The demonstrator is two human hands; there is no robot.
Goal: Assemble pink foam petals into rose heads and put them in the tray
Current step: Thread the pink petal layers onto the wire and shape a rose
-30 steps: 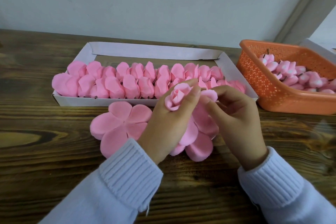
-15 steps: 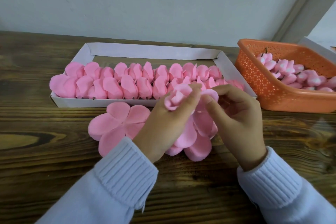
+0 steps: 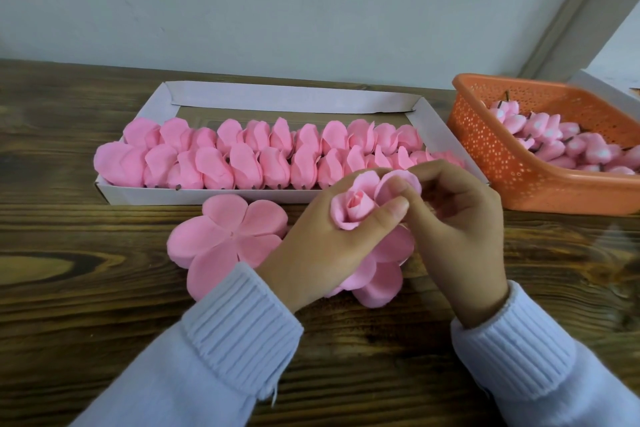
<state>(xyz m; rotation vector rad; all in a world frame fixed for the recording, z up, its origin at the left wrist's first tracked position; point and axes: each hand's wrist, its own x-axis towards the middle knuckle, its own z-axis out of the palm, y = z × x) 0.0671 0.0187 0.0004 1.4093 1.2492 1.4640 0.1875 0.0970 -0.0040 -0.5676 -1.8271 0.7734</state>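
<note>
Pink rose head [image 3: 353, 211] — in left hand [image 3: 322, 253]

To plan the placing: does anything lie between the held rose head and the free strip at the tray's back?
Two packed rows of finished rose heads fill the front of the tray; the held rose head would likely pass over them.

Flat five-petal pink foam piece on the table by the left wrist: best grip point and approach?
Probably pinch the rim of a left-side petal of the flat five-petal pink foam piece, coming from above-left. It lies flat on the wooden table, so only edges offer purchase; the white cardboard tray borders its far side and the left hand covers its right.
</note>
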